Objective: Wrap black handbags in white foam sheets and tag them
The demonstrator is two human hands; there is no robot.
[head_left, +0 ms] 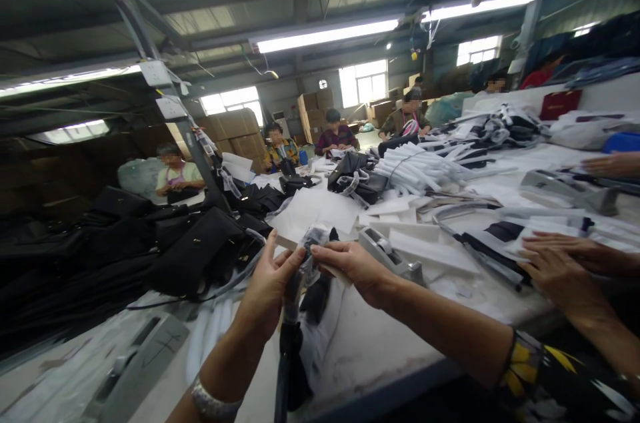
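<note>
My left hand and my right hand meet over the table, both pinching a black bag strap wrapped in clear plastic. A flat pale strip shows between my left thumb and fingers, and more of it sticks out under my right fingers. Below my hands hangs a black bag part with white wrapping beside it. Just beyond my right hand stands a grey tape dispenser. To the left of my left hand lies a black handbag. What my fingertips press on is partly hidden.
A second tape dispenser stands at the near left. White foam tubes and white sheets lie further back. At the right, a co-worker's hands press on a wrapped piece. Several people sit across the table.
</note>
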